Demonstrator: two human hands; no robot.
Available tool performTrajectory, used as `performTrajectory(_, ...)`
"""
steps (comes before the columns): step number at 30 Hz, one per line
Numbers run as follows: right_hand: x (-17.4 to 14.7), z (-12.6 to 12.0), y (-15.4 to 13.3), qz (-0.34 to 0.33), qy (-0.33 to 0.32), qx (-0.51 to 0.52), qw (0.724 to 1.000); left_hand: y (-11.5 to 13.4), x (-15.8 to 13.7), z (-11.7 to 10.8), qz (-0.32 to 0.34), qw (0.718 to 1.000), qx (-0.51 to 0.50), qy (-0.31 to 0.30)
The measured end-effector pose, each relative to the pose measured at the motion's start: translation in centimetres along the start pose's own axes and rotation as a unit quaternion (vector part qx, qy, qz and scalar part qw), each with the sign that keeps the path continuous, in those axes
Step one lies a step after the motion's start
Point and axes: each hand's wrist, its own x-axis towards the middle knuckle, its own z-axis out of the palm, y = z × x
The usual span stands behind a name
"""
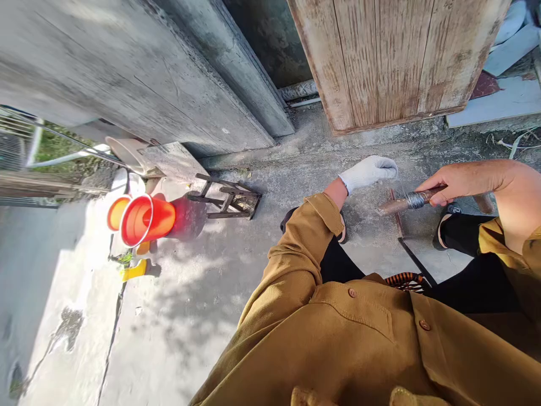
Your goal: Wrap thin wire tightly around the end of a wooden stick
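My left hand [367,172], in a white knitted glove, is closed with its fingertips pinched on a thin wire [399,179]. That strand runs across to a wooden stick [389,208], which has silvery wire wound around it in a tight coil [415,200]. Bare and wrapped round the stick just beside the coil is my right hand [469,179]. A thick wooden end [483,203] shows below my right wrist; whether it belongs to the same stick, I cannot tell. Beneath the stick, a thin reddish rod [397,217] appears near a dark bar [416,260].
Wooden panels [380,62] lean at the wall, beside grey boards [139,73]. On the concrete to the left are a small wooden stool [231,198], red buckets [163,220] and a yellow object [134,270]. White slabs [501,104] and loose string [518,144] lie at the far right.
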Motion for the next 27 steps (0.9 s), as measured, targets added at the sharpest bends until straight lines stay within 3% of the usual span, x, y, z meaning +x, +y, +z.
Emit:
performTrajectory(2, -0.4, -0.3, 0.4, -0.033, 0.07, 0.052, 0.996, 0.0, 0.1, 0.0, -0.008, 0.999, -0.017, 0.027)
performTrajectory(4, -0.7, -0.2, 0.4, -0.073, 0.173, 0.132, 0.973, -0.2, 0.2, 0.4, -0.019, 0.998, -0.047, 0.049)
performTrajectory(6, -0.7, -0.1, 0.1, -0.124, 0.282, 0.214, 0.927, -0.5, 0.3, 1.2, -0.016, 0.997, -0.075, 0.033)
performTrajectory(8, -0.3, -0.1, -0.3, -0.157, 0.394, 0.272, 0.864, -0.9, 0.3, 2.2, -0.004, 0.995, -0.096, -0.024)
performTrajectory(10, 0.4, -0.4, -0.2, -0.121, 0.487, 0.291, 0.815, -1.2, 0.3, 3.0, 0.003, 0.991, -0.105, -0.079)
performTrajectory(12, 1.2, -0.9, 0.3, -0.004, 0.535, 0.227, 0.814, -1.3, 0.1, 3.5, 0.001, 0.987, -0.106, -0.117)
performTrajectory(13, 1.5, -1.2, 0.6, 0.073, 0.534, 0.151, 0.829, -1.2, 0.0, 3.6, 0.0, 0.986, -0.106, -0.131)
performTrajectory(15, 2.0, -1.6, 1.3, 0.212, 0.462, -0.052, 0.86, -1.0, -0.2, 3.4, 0.002, 0.984, -0.103, -0.147)
performTrajectory(18, 2.5, -1.4, 1.8, 0.282, 0.293, -0.224, 0.885, -0.6, -0.5, 2.6, 0.01, 0.988, -0.077, -0.134)
performTrajectory(21, 2.6, -0.4, 1.4, 0.24, 0.164, -0.207, 0.934, -0.3, -0.7, 1.9, 0.007, 0.996, -0.038, -0.085)
performTrajectory(24, 2.2, 0.6, 0.6, 0.154, 0.029, -0.157, 0.975, -0.1, -0.5, 1.5, -0.007, 0.999, -0.026, -0.04)
performTrajectory(27, 1.4, 1.0, -0.3, 0.041, -0.019, -0.102, 0.994, 0.0, -0.3, 1.1, -0.025, 0.999, -0.027, -0.013)
